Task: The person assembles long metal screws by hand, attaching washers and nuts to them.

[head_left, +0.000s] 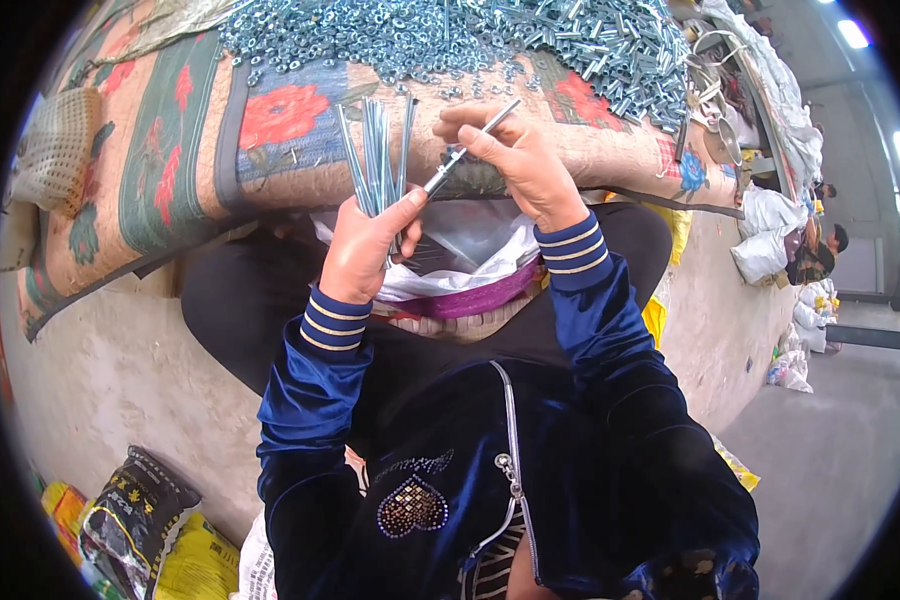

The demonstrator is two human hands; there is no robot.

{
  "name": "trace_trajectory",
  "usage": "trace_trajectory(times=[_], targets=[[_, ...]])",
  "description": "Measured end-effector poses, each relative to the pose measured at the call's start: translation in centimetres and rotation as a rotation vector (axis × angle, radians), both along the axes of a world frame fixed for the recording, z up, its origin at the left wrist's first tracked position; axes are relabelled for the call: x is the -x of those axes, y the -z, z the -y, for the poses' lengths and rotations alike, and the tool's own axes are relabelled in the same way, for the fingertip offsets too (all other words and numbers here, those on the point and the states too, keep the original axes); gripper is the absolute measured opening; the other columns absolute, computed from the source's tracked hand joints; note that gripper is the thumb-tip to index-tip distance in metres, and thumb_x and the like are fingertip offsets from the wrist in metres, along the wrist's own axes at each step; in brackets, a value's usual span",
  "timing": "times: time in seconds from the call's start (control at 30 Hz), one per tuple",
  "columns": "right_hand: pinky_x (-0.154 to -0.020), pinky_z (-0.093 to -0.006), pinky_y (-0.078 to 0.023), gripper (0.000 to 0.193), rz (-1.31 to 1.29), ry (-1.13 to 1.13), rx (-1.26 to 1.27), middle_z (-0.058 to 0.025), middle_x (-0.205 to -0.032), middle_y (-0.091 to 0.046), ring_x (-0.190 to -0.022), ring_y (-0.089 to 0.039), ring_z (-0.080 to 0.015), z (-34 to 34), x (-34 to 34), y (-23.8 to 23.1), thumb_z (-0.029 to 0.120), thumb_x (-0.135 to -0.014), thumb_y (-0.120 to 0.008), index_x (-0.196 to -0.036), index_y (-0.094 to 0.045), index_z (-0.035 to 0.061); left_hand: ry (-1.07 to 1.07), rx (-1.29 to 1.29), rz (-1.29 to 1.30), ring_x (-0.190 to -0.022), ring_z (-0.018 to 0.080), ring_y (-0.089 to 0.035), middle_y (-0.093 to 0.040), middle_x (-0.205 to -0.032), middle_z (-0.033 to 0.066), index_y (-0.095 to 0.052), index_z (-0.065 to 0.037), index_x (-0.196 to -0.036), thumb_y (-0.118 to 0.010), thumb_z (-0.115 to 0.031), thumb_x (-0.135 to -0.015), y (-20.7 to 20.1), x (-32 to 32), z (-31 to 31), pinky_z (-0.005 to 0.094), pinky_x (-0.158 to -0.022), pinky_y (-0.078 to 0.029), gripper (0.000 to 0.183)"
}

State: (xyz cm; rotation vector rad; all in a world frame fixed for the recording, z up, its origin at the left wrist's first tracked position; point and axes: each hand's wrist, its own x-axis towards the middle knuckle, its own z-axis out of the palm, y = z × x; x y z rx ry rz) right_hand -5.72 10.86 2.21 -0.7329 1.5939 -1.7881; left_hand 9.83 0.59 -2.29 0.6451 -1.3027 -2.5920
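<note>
My left hand (360, 248) is closed round a bundle of thin silvery metal rods (376, 150), which stand up above the fist and fan out a little. Between both hands slants one more metal rod (500, 116). A thicker metal sleeve (437, 180) sits at its lower end, against my left thumb. My right hand (532, 168) pinches this rod between thumb and fingers, partway along it. Beyond the hands, a heap of small metal nuts (340, 40) and a pile of short metal tubes (610, 45) lie on the flowered quilt (195, 130).
Below my hands an open white plastic bag (505, 258) with a purple band (480, 298) sits between my legs. A perforated, pale seat-like object (62, 150) stands at the left. Filled sacks (135, 510) lie lower left. Another person (820, 255) is far off at the right.
</note>
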Motion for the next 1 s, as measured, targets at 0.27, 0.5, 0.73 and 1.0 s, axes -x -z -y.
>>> trace_trajectory(times=[0.27, 0.5, 0.73, 1.0], targets=[[-0.048, -0.0214, -0.036, 0.027, -0.255, 0.019, -0.252, 0.0022, -0.063, -0.056, -0.054, -0.047, -0.0042, 0.5, 1.1, 0.4, 0.025, -0.086, -0.067, -0.086, -0.067, -0.001, -0.202, 0.315, 0.018, -0.048, 0.006, -0.049, -0.056, -0.06, 0.0014, -0.062, -0.002, -0.085, -0.065, -0.017, -0.087, 0.4, 0.5, -0.9, 0.0203, -0.044, -0.037, 0.016], [-0.082, -0.0263, -0.048, 0.034, -0.588, -0.025, -0.248, -0.0104, -0.099, -0.067, -0.092, -0.061, -0.0112, -1.3, 2.7, -0.3, 0.025, -0.085, -0.067, -0.105, -0.064, -0.0018, -0.193, 0.528, 0.018, -0.049, 0.0058, -0.048, -0.054, -0.057, -0.001, -0.061, -0.002, -0.078, -0.064, -0.015, -0.086, -1.3, 1.4, -1.2, 0.022, -0.045, -0.035, 0.016], [-0.062, -0.0232, -0.046, 0.024, -0.361, -0.021, -0.166, 0.0005, -0.077, -0.062, -0.07, -0.054, -0.0054, -0.7, 0.9, 2.2, 0.016, -0.084, -0.067, -0.101, -0.063, 0.0003, -0.234, 0.48, 0.055, -0.046, 0.0054, -0.043, -0.049, -0.055, -0.0023, -0.054, -0.007, -0.071, -0.063, -0.018, -0.088, -0.9, -0.3, -1.5, 0.021, -0.043, -0.03, 0.022], [-0.062, -0.0252, -0.046, 0.023, -0.391, -0.062, -0.361, -0.0054, -0.075, -0.065, -0.07, -0.057, -0.0086, -1.3, -0.1, 1.7, 0.02, -0.078, -0.071, -0.086, -0.065, -0.001, -0.298, 0.593, 0.063, -0.046, 0.0037, -0.039, -0.047, -0.057, -0.0035, -0.058, -0.003, -0.081, -0.061, -0.016, -0.09, 1.1, 0.5, -1.7, 0.0213, -0.042, -0.029, 0.016]])
